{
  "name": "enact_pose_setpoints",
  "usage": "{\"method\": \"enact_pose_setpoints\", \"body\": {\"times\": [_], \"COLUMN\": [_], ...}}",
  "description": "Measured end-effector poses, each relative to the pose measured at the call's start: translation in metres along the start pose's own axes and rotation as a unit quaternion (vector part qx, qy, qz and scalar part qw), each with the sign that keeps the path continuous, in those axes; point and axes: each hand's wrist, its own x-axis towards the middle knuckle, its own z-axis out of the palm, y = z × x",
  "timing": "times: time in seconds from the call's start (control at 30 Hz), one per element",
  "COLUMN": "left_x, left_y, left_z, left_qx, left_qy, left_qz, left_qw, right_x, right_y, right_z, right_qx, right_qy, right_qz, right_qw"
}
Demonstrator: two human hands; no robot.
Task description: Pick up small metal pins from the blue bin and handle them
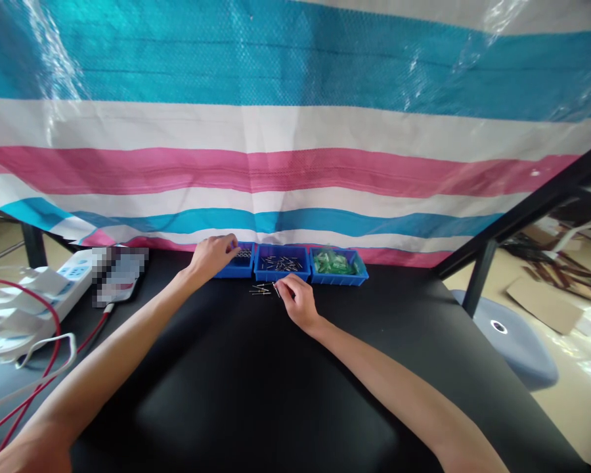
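Note:
My left hand (215,255) reaches over the left blue bin (240,270), which holds small metal pieces that look like nuts or washers. Its fingers are curled together, and whatever is between them is hidden. In front of the middle blue bin (282,274), my right hand (299,301) pinches a thin metal screw (276,289) just above the table. Many loose screws (284,264) fill that middle bin. A small group of screws (261,290) lies on the black table left of my right fingertips.
To the right stands a blue bin (342,279) with small green plastic packets (335,262). A power strip (73,270), a phone (123,276) and red and white cables occupy the left side. A striped sheet (295,171) hangs behind; a grey stool (515,345) stands beyond the right edge.

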Motion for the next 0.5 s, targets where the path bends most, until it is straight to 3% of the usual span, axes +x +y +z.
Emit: {"method": "enact_pose_setpoints", "body": {"times": [0.07, 0.2, 0.27, 0.5], "left_x": [-0.006, -0.025, -0.034, -0.042], "left_y": [0.014, 0.04, 0.048, 0.053], "left_z": [-0.01, -0.013, -0.006, 0.016], "left_qx": [-0.036, -0.068, -0.063, -0.009], "left_qy": [-0.006, -0.15, -0.177, -0.186], "left_qz": [0.064, 0.186, 0.2, 0.195], "left_qw": [0.997, 0.969, 0.962, 0.963], "right_x": [0.0, 0.0, 0.0, 0.0], "right_y": [0.001, 0.002, 0.002, 0.003], "right_z": [0.0, 0.001, 0.001, 0.002], "right_qx": [-0.003, -0.019, -0.026, -0.064], "right_qy": [0.004, 0.015, 0.017, 0.003], "right_qz": [0.004, 0.013, 0.012, 0.01], "right_qw": [1.0, 1.0, 0.999, 0.998]}}
